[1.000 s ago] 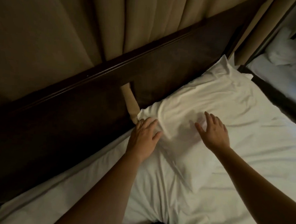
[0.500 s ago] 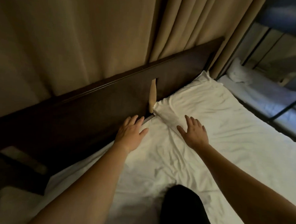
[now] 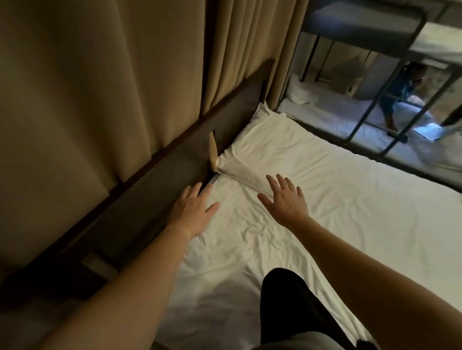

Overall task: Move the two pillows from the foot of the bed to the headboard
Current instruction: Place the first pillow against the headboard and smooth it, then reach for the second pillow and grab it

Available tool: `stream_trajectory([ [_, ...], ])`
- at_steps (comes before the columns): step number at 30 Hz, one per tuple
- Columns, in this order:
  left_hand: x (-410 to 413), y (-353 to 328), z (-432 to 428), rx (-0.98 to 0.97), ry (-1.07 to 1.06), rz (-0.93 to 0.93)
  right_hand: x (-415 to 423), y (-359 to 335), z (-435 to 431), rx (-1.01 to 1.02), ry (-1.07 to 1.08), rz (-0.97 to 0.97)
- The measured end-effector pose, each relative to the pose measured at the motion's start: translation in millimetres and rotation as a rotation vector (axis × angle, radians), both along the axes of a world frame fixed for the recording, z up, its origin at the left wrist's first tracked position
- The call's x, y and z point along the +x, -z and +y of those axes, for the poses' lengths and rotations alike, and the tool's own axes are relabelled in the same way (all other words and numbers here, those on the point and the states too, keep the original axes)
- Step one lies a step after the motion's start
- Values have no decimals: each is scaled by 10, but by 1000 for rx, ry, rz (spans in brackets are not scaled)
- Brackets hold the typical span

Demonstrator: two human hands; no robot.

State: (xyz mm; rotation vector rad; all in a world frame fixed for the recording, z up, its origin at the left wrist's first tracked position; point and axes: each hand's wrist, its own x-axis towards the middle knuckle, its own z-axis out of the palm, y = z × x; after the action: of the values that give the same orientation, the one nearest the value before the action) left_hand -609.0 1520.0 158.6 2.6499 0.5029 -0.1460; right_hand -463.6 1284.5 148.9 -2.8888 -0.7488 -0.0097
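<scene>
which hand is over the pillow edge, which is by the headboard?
The right hand is spread over the near edge of the white pillow. The left hand lies beside the dark headboard, fingertips at the mattress gap, clear of the pillow.

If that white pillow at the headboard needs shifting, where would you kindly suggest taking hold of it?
Probably the pillow by its near short end, coming from the person's side. That end faces both open hands, the right hand nearly at it, while the long far edge sits against the headboard.
</scene>
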Motion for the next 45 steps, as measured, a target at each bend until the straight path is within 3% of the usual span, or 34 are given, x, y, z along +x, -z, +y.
stream_trajectory([
  [22,-1241,-58,-6,3,163,20,-1435,-21,-336,-20,185,2],
  [31,-1834,-31,-447,67,238,-35,-2420,-107,-834,40,232,-22],
  [45,-1927,-456,-1240,117,584,-93,-3651,-374,-1866,69,609,-40],
])
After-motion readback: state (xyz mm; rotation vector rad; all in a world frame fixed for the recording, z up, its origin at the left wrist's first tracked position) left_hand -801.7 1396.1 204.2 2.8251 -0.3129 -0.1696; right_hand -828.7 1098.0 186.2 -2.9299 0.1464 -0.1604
